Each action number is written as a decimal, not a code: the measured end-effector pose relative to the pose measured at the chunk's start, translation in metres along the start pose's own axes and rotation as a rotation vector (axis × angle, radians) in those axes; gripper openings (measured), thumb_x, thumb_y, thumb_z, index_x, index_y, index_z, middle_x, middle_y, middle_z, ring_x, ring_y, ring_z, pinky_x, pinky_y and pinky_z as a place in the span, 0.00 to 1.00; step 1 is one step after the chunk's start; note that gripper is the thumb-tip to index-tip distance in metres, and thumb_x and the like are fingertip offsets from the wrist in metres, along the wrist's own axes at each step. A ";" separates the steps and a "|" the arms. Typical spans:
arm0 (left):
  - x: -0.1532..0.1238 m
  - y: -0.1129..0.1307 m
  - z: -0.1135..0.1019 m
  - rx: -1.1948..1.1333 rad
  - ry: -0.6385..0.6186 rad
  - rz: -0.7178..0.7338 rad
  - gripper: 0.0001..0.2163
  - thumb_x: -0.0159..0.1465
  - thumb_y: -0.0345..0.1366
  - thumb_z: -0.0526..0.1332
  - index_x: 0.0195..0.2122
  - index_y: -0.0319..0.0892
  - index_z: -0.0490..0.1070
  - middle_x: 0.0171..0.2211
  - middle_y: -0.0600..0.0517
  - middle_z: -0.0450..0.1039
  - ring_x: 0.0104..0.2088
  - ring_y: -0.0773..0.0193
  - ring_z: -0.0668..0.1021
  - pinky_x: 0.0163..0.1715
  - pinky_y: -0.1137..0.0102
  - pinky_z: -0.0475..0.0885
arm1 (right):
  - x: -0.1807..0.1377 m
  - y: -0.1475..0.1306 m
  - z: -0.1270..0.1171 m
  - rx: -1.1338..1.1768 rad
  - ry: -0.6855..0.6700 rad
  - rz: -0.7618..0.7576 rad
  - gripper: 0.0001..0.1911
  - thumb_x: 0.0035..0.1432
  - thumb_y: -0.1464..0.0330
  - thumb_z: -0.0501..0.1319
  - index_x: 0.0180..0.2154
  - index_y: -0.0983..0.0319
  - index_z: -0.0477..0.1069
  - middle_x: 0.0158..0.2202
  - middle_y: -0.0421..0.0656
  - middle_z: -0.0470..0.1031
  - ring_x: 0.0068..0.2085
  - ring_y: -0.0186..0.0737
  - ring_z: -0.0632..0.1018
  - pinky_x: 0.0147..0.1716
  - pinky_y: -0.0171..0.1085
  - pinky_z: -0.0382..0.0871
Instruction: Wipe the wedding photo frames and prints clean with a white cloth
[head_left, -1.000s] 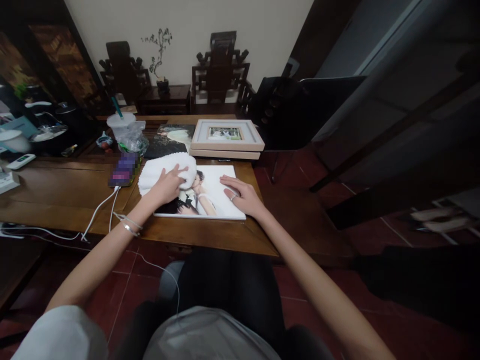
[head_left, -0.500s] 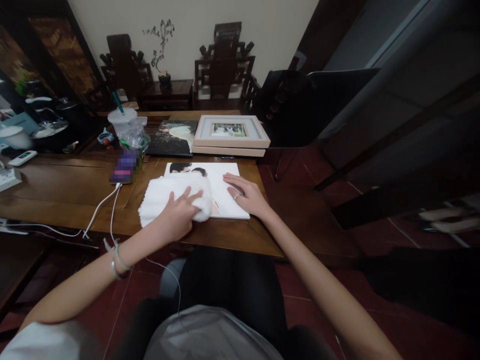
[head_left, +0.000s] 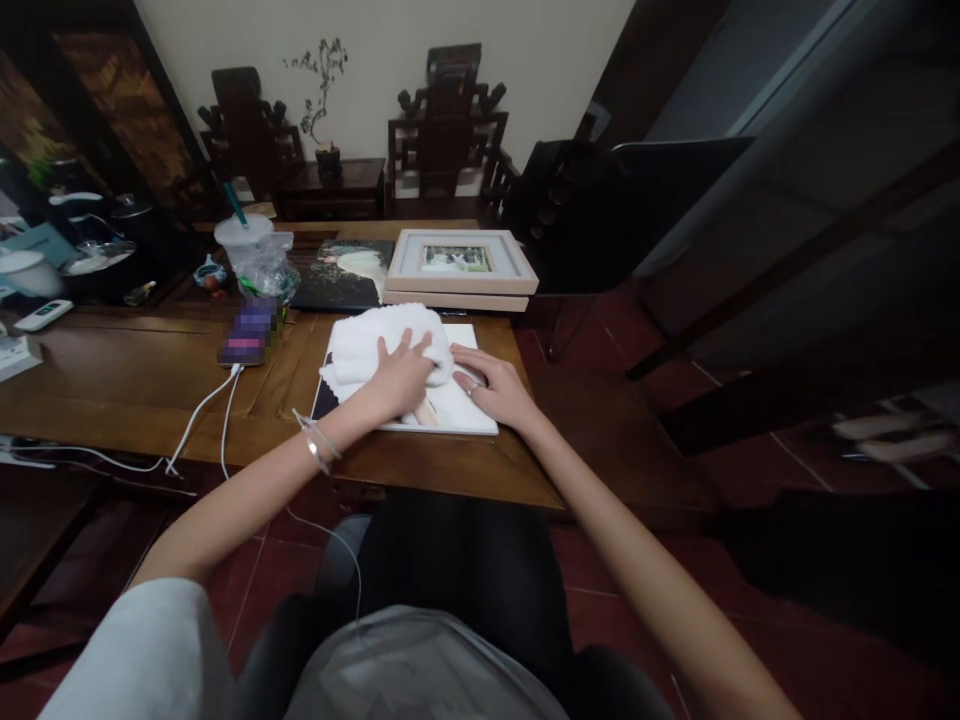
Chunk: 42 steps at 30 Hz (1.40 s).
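A large photo print lies flat on the wooden table in front of me. A white cloth covers its upper part. My left hand presses flat on the cloth with fingers spread, a bracelet on its wrist. My right hand rests open on the print's right side, fingers stretched out flat, touching the cloth's edge.
Two stacked picture frames and a dark photo panel lie behind the print. A lidded cup with a straw, a plastic bag, a phone on a white cable stand to the left. Carved chairs line the wall.
My left hand has slid the cloth from the print's near left corner up and to the right across its top. My right hand has stayed on the print's right side.
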<state>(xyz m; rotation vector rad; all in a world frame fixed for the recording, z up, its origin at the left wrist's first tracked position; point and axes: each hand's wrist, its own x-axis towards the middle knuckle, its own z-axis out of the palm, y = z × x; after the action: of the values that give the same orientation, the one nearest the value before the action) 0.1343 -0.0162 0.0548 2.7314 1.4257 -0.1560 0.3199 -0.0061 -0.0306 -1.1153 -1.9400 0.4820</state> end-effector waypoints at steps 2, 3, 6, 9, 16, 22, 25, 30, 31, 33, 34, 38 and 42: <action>-0.025 0.015 0.004 0.023 -0.028 0.013 0.22 0.60 0.20 0.52 0.54 0.38 0.72 0.70 0.39 0.47 0.68 0.33 0.51 0.58 0.32 0.54 | 0.000 0.000 0.000 0.004 0.002 -0.003 0.18 0.58 0.67 0.57 0.48 0.55 0.77 0.54 0.44 0.76 0.58 0.50 0.73 0.60 0.55 0.63; -0.038 0.023 0.005 0.035 -0.047 0.016 0.20 0.60 0.21 0.53 0.52 0.38 0.73 0.70 0.40 0.47 0.68 0.33 0.51 0.58 0.33 0.55 | 0.000 -0.001 0.001 0.008 0.001 -0.008 0.18 0.58 0.67 0.57 0.48 0.56 0.77 0.54 0.44 0.76 0.58 0.50 0.73 0.60 0.55 0.63; -0.077 0.040 0.007 0.068 -0.073 0.079 0.17 0.61 0.25 0.55 0.49 0.39 0.75 0.70 0.40 0.48 0.68 0.32 0.51 0.58 0.34 0.57 | -0.001 -0.001 0.001 0.013 -0.003 -0.025 0.17 0.59 0.67 0.57 0.49 0.56 0.76 0.54 0.44 0.76 0.59 0.48 0.72 0.61 0.54 0.63; -0.096 0.045 0.003 0.066 -0.117 0.165 0.16 0.61 0.26 0.56 0.49 0.40 0.75 0.70 0.42 0.48 0.68 0.34 0.51 0.58 0.35 0.58 | -0.001 -0.002 0.000 0.016 -0.003 -0.036 0.17 0.60 0.66 0.57 0.49 0.57 0.76 0.54 0.45 0.76 0.59 0.47 0.72 0.61 0.52 0.63; -0.047 0.013 -0.010 -0.018 -0.143 0.126 0.20 0.59 0.19 0.52 0.49 0.38 0.73 0.70 0.43 0.47 0.69 0.37 0.50 0.59 0.34 0.56 | -0.002 0.000 -0.002 0.055 0.090 0.062 0.19 0.64 0.63 0.52 0.51 0.56 0.75 0.55 0.44 0.75 0.57 0.48 0.74 0.60 0.52 0.64; -0.023 0.023 -0.005 -0.017 -0.122 0.239 0.22 0.59 0.20 0.51 0.52 0.39 0.72 0.71 0.44 0.46 0.69 0.38 0.49 0.59 0.33 0.54 | -0.003 0.001 -0.004 0.163 0.144 0.115 0.25 0.65 0.56 0.51 0.58 0.58 0.69 0.60 0.46 0.70 0.59 0.49 0.72 0.60 0.50 0.63; -0.035 0.045 -0.003 0.014 -0.096 0.299 0.22 0.59 0.20 0.51 0.53 0.37 0.72 0.70 0.42 0.49 0.69 0.38 0.51 0.59 0.34 0.54 | -0.005 -0.001 -0.005 0.166 0.141 0.076 0.25 0.66 0.54 0.51 0.56 0.58 0.72 0.59 0.46 0.71 0.60 0.49 0.71 0.60 0.50 0.62; -0.078 0.066 -0.007 0.060 -0.085 0.348 0.18 0.62 0.24 0.52 0.51 0.37 0.73 0.68 0.41 0.54 0.67 0.37 0.57 0.57 0.37 0.61 | -0.005 -0.002 -0.005 0.188 0.124 0.074 0.23 0.66 0.55 0.50 0.51 0.58 0.76 0.53 0.46 0.77 0.54 0.48 0.76 0.55 0.50 0.68; -0.087 0.067 -0.007 0.063 -0.097 0.362 0.17 0.62 0.25 0.53 0.51 0.38 0.73 0.68 0.41 0.55 0.66 0.37 0.58 0.57 0.38 0.63 | -0.004 -0.003 -0.004 0.159 0.118 0.072 0.22 0.66 0.56 0.51 0.51 0.58 0.76 0.53 0.47 0.77 0.54 0.48 0.77 0.55 0.50 0.69; -0.100 0.063 -0.007 0.064 -0.091 0.369 0.16 0.62 0.27 0.54 0.50 0.38 0.74 0.66 0.41 0.58 0.65 0.39 0.61 0.56 0.43 0.66 | -0.004 -0.003 -0.002 0.086 0.095 0.031 0.19 0.64 0.59 0.54 0.50 0.58 0.77 0.53 0.47 0.77 0.55 0.48 0.76 0.56 0.50 0.68; -0.103 0.058 -0.007 0.065 -0.073 0.350 0.16 0.62 0.26 0.55 0.49 0.38 0.74 0.65 0.41 0.60 0.64 0.40 0.63 0.55 0.45 0.68 | -0.004 -0.003 -0.001 0.055 0.083 -0.001 0.18 0.63 0.60 0.55 0.49 0.58 0.77 0.52 0.47 0.77 0.55 0.48 0.76 0.57 0.50 0.68; -0.082 0.018 -0.011 0.078 -0.030 0.158 0.15 0.58 0.21 0.55 0.42 0.36 0.76 0.57 0.37 0.69 0.52 0.49 0.76 0.45 0.59 0.74 | -0.003 -0.002 0.003 0.000 0.063 -0.074 0.15 0.60 0.65 0.58 0.46 0.59 0.79 0.51 0.47 0.78 0.56 0.48 0.76 0.58 0.50 0.67; -0.030 -0.030 -0.021 0.002 0.012 0.070 0.14 0.56 0.22 0.56 0.40 0.35 0.76 0.42 0.40 0.77 0.42 0.56 0.78 0.41 0.65 0.71 | -0.002 -0.001 0.005 -0.013 0.067 -0.078 0.14 0.58 0.66 0.59 0.44 0.59 0.79 0.51 0.46 0.78 0.55 0.48 0.76 0.58 0.51 0.67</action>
<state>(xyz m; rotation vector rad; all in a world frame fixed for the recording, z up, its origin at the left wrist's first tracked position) 0.0939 -0.0216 0.0791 2.7836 1.3311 -0.1377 0.3162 -0.0082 -0.0339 -1.0472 -1.9226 0.3852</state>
